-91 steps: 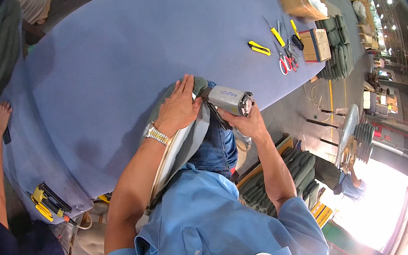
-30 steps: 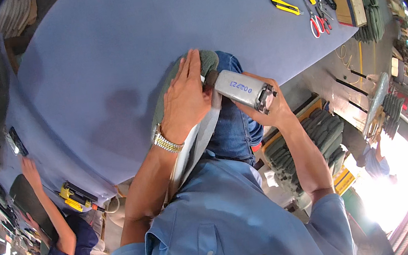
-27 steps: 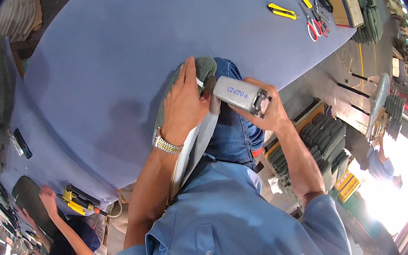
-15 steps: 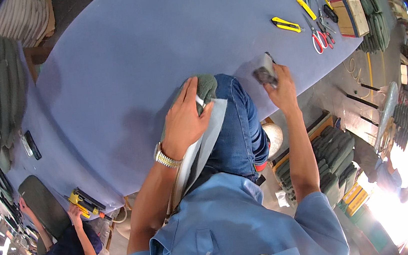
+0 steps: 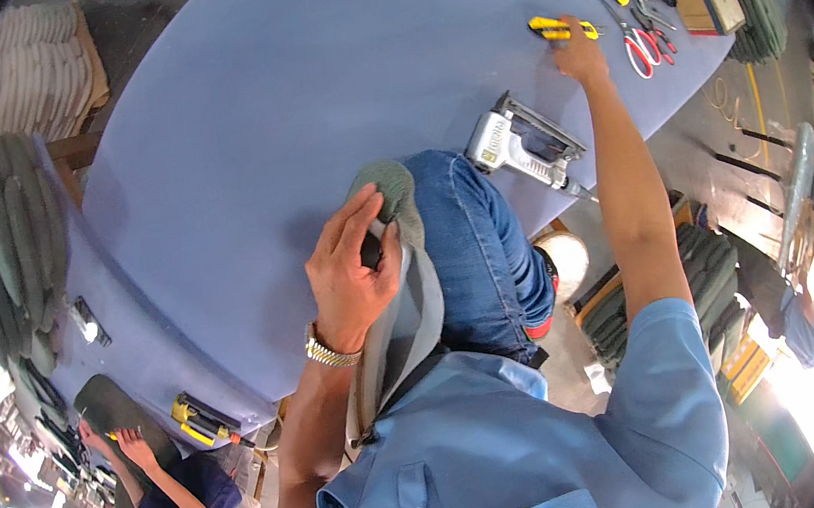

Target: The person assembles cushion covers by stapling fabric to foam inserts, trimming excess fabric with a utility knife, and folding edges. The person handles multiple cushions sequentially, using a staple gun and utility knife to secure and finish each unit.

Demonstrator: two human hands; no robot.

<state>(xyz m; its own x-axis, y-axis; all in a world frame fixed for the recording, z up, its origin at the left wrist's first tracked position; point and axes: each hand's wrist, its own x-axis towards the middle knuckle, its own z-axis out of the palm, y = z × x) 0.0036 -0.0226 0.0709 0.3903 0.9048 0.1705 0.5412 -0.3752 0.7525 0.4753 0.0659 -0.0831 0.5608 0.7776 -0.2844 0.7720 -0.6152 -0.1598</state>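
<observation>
Staple gun [image 5: 523,146], gripped half a second ago, now lies free on blue table [image 5: 241,122]; right hand [image 5: 579,39] has stretched out to yellow utility knife [image 5: 562,29], fingers touching it, grip unclear at this distance. Left hand [image 5: 352,278] closed around grey-green padded piece [image 5: 405,254] against raised denim knee [image 5: 473,236]; lower end of piece hidden behind forearm. Red-handled scissors [image 5: 642,45] just beside knife.
</observation>
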